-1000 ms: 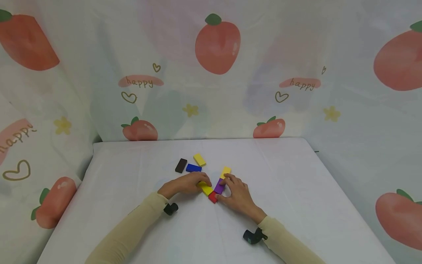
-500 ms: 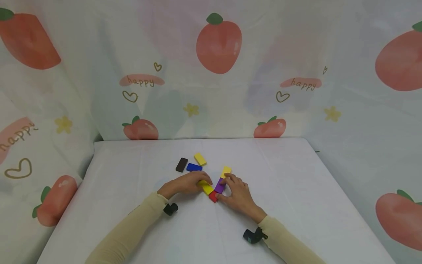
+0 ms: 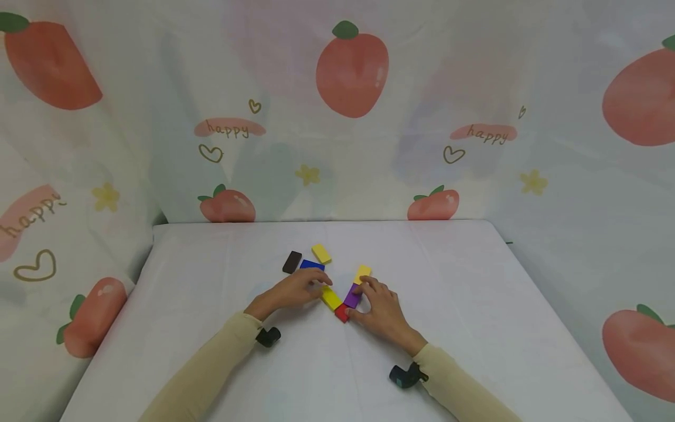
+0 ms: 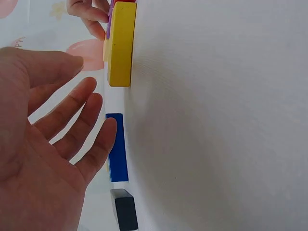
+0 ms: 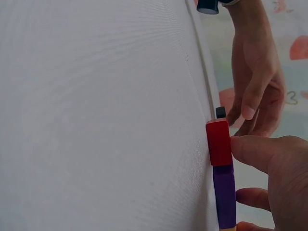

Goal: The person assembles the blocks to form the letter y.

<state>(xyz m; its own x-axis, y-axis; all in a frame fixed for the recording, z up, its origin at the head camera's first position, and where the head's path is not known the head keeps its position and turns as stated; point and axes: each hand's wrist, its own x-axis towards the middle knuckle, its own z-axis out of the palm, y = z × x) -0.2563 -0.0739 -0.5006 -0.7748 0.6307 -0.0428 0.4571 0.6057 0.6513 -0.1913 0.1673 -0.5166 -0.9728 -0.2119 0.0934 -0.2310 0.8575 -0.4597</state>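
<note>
Wooden domino-like blocks form a V on the white table. In the head view its left arm is a yellow block [image 3: 331,298], a red block [image 3: 341,314] marks the corner, and a purple block [image 3: 351,296] then a second yellow block [image 3: 362,273] make up the right arm. My left hand [image 3: 293,289] hovers beside the first yellow block, holding nothing; the left wrist view shows its fingers [image 4: 98,149] spread and loose. The right hand [image 3: 385,315] touches the V from the right: thumb against the red block [image 5: 219,142], fingertips at the purple block [image 5: 224,196].
Behind my left hand lie a blue block [image 3: 312,265], a dark brown block [image 3: 292,262] and a loose yellow block [image 3: 321,254]. The white tabletop [image 3: 448,269] meets a fruit-print cloth backdrop [image 3: 358,170]. A small black camera sits on each wrist.
My left hand has let go of the yellow block and drawn back slightly up and left. The right hand stays in place, and the blocks look unmoved on the table.
</note>
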